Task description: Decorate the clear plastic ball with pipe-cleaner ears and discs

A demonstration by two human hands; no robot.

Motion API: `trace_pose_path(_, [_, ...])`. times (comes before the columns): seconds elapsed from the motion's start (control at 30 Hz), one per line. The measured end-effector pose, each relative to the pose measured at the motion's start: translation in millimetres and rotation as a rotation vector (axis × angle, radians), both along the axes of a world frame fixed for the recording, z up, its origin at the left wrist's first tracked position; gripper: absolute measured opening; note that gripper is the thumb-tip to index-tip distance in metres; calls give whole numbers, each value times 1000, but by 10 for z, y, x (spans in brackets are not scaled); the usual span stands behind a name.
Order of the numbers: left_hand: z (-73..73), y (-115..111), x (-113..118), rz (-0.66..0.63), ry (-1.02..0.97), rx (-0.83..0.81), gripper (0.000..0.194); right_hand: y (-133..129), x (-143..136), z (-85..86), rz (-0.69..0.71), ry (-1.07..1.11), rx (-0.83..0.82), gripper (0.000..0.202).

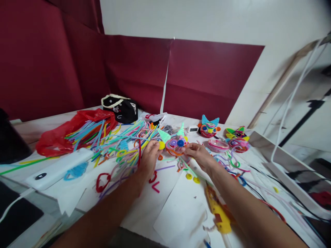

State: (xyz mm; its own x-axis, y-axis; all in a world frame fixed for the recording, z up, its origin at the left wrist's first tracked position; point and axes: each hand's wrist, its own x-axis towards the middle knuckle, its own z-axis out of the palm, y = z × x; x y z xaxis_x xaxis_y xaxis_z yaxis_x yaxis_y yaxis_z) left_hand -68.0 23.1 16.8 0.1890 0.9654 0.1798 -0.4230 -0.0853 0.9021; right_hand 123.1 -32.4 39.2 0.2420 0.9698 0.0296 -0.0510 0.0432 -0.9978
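Between my hands is a pipe-cleaner animal face (172, 147) with pale green pointed ears, pink and blue round eyes and a red-orange lower rim. My left hand (150, 155) is closed at its left side, fingertips pinching a yellow disc (161, 145); whether the disc is attached to the face I cannot tell. My right hand (198, 153) pinches the face's lower right edge. Below it on the table lie two more yellow discs (192, 178). A yellow hot glue gun (218, 210) lies beside my right forearm.
A red plastic bag (59, 132) spills many coloured pipe cleaners (103, 137) on the left. Behind are a black pouch (121, 109) and a small white display (192, 129). Other decorated faces (209, 126) stand at right. White paper (181, 203), a white power bank-like device (60, 167) and cables (269, 179) lie nearer.
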Motion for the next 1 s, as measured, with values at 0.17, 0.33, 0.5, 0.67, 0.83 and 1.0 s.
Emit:
trace_pose_path(0.17, [269, -262, 49, -60, -52, 25, 23, -240, 12, 144, -27, 172, 91, 43])
trace_pose_path(0.33, [522, -529, 125, -107, -79, 81, 21, -480, -13, 254, -41, 328, 152, 40])
trace_pose_path(0.5, [699, -736, 210, -148, -65, 118, 21, -684, 6, 351, -82, 422, 216, 43])
trace_pose_path(0.67, [784, -864, 282, -194, -55, 180, 20, -872, 46, 398, -126, 550, 271, 33])
trace_pose_path(0.83, [850, -914, 335, -83, 30, 399, 14, -1018, 22, 440, -100, 650, 352, 32])
trace_pose_path(1.0, [947, -998, 366, 82, 135, 601, 10, -1092, -33, 454, -105, 687, 390, 35])
